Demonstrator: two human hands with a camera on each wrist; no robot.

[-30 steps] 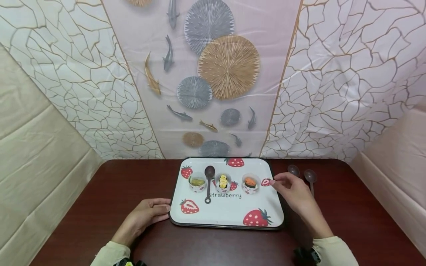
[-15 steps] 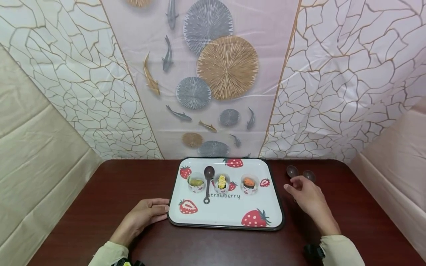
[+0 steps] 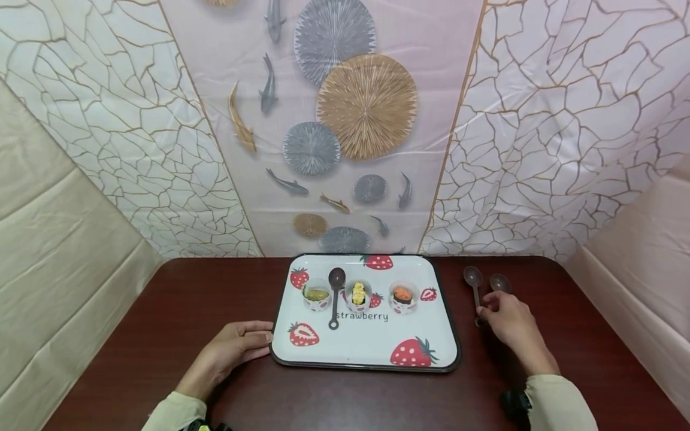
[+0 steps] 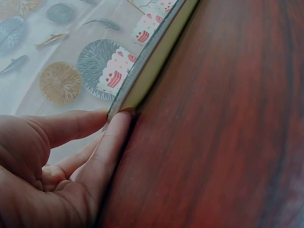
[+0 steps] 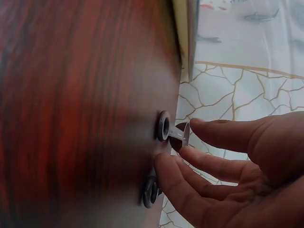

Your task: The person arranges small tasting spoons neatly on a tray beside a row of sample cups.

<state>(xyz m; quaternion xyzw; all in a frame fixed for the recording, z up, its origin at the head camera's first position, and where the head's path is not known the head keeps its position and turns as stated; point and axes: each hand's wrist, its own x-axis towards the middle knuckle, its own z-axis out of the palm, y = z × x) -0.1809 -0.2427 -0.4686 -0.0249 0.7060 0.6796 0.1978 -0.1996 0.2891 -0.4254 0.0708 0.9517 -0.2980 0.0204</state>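
My left hand [image 3: 229, 353] holds the left edge of a white strawberry-print tray [image 3: 356, 350]; in the left wrist view its thumb and finger meet at the tray's rim [image 4: 152, 66]. On the right, my right hand [image 3: 513, 323] reaches over two dark spoons lying on the table. Its fingertips are right at the handle of the nearer spoon [image 3: 473, 277], and it partly covers the other spoon [image 3: 499, 282]. The right wrist view shows the thumb and fingers apart, around the ring-ended spoon handle [image 5: 164, 126]. A second ring end [image 5: 151, 192] lies below, beside the fingers.
Three small paper cups stand on the tray: one with green food [image 3: 317, 296], one with yellow-topped food [image 3: 358, 297], one with orange-topped food [image 3: 403, 297]. Another dark spoon [image 3: 336, 278] lies between the left two. A patterned cloth backdrop [image 3: 345, 197] rises behind the table.
My right hand has moved from the tray's right side further right and down to the spoons on the table. The left hand stays at the tray's edge.
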